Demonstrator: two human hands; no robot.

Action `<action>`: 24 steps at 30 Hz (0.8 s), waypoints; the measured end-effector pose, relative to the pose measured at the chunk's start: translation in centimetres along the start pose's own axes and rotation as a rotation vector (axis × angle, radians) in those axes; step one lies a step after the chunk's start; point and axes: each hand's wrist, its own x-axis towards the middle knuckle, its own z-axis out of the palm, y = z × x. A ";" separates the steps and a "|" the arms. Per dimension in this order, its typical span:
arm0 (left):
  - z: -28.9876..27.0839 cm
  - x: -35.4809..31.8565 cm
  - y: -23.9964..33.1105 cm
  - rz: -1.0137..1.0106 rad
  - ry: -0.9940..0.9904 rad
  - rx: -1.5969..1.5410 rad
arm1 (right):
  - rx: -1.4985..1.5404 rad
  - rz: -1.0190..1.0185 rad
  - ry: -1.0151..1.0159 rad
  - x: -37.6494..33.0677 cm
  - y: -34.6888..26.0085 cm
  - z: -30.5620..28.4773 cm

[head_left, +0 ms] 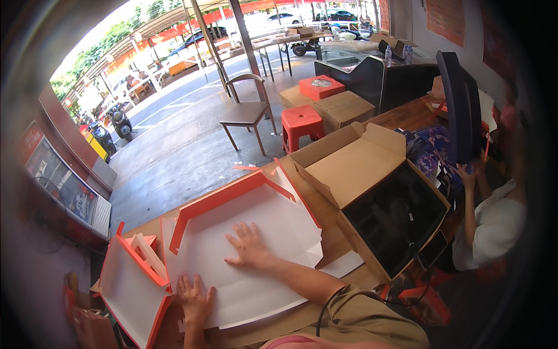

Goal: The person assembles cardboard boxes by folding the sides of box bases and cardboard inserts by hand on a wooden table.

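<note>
A large sheet of cardboard (279, 250), white inside with red raised flaps, lies partly folded on the table in front of me. My right hand (249, 245) rests flat on its white middle with the fingers spread. Near its lower left edge, my left hand (195, 299) lies palm down with fingers apart, by the corner where a second folded piece begins. That second white and red cardboard piece (132, 291) sits at the left, its flaps standing up. Neither hand grips anything.
An open brown carton (354, 166) holding a dark glossy panel stands to the right, with a phone (433, 250) at its edge. Beyond the table are a red stool (301, 125) and a chair (249, 110). Another person (491, 227) works at the far right beside a dark upright panel (460, 107).
</note>
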 end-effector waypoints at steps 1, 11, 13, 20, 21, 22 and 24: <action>0.2 0.0 -0.1 0.010 0.005 -0.016 | 0.002 0.001 -0.003 0.0 -0.1 0.0; -1.9 0.1 1.8 0.137 0.210 0.024 | 0.027 -0.005 0.049 -0.1 -0.1 -0.1; -2.4 0.1 1.9 0.217 0.276 0.007 | 0.038 -0.006 0.037 -0.1 -0.3 -0.4; -6.8 2.2 3.6 0.310 0.618 0.135 | 0.002 -0.013 0.055 -0.2 -0.2 -0.2; -8.2 3.0 4.3 0.212 0.565 0.132 | -0.008 -0.012 0.052 -0.1 -0.2 -0.1; -9.0 3.5 4.5 0.120 0.513 0.126 | -0.020 -0.005 0.053 -0.2 -0.1 0.1; -8.6 4.3 3.4 0.015 0.348 -0.056 | -0.008 -0.012 0.068 -0.1 -0.2 0.5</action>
